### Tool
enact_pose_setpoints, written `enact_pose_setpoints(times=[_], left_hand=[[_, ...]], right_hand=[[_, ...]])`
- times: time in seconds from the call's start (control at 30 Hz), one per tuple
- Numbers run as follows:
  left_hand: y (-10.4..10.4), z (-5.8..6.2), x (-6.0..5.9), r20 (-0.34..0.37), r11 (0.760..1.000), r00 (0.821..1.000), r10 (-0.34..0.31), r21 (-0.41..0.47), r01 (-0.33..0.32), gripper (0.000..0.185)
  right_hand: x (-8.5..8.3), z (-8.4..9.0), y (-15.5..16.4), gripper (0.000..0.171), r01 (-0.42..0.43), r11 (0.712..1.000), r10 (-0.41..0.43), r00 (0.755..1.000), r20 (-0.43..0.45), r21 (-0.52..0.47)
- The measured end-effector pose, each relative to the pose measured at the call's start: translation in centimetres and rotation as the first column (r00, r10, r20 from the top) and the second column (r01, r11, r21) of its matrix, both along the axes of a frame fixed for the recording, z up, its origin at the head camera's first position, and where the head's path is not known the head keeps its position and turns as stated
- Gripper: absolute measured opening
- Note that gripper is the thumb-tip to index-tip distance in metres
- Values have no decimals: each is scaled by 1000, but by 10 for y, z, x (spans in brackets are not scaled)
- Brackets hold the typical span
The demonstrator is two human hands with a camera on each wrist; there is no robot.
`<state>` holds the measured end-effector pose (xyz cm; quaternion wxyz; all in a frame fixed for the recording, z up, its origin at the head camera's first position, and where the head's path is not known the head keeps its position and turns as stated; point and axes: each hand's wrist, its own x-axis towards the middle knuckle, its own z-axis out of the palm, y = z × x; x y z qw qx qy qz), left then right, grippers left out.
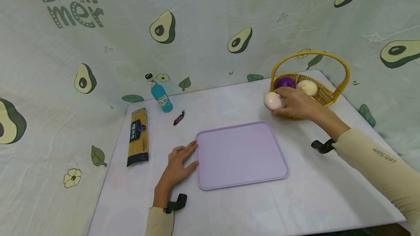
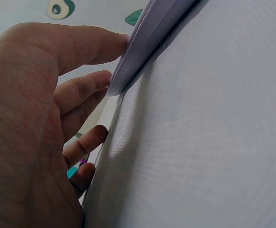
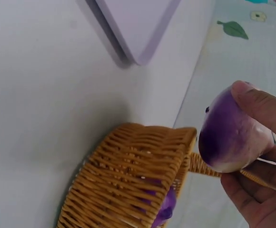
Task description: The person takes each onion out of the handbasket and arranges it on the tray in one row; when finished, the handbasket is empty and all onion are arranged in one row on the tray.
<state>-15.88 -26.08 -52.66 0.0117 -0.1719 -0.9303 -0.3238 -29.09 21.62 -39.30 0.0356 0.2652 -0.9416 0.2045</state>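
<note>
A purple-and-white turnip [image 3: 231, 130] is pinched between the thumb and fingers of my right hand [image 1: 296, 102]. In the head view, the turnip overlaps the left rim of a yellow wicker basket [image 1: 323, 92]. Inside the basket lie a dark purple round vegetable [image 1: 286, 82] and a cream-coloured round one [image 1: 307, 87]. My left hand [image 1: 177, 166] rests at the left edge of a lilac rectangular tray [image 1: 241, 156], fingers extended. In the left wrist view its thumb and fingertips [image 2: 116, 47] are right at the tray's rim.
A pasta packet [image 1: 138, 137] lies on the left of the white table [image 1: 229, 210]. Behind it are a blue bottle [image 1: 160, 95] and a small purple wrapped candy [image 1: 178, 118]. The basket's tall handle [image 1: 311, 52] arches above its rim. An avocado-print cloth [image 1: 203, 28] hangs behind the table.
</note>
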Motion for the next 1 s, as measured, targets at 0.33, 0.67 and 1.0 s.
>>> enact_pose_setpoints(times=[0.33, 0.67, 1.0], left_hand=[[0, 3, 0, 26, 1000, 1000, 0, -8, 0, 65], [0, 4, 0, -5, 1000, 1000, -11, -3, 11, 65], [0, 2, -1, -6, 1000, 1000, -5, -8, 5, 65]], right_hand=[[9, -7, -17, 71, -74, 997, 73, 996, -58, -20], [17, -11, -31, 68, -126, 992, 125, 991, -38, -28], [18, -18, -44, 67, -153, 988, 153, 988, -32, -17]])
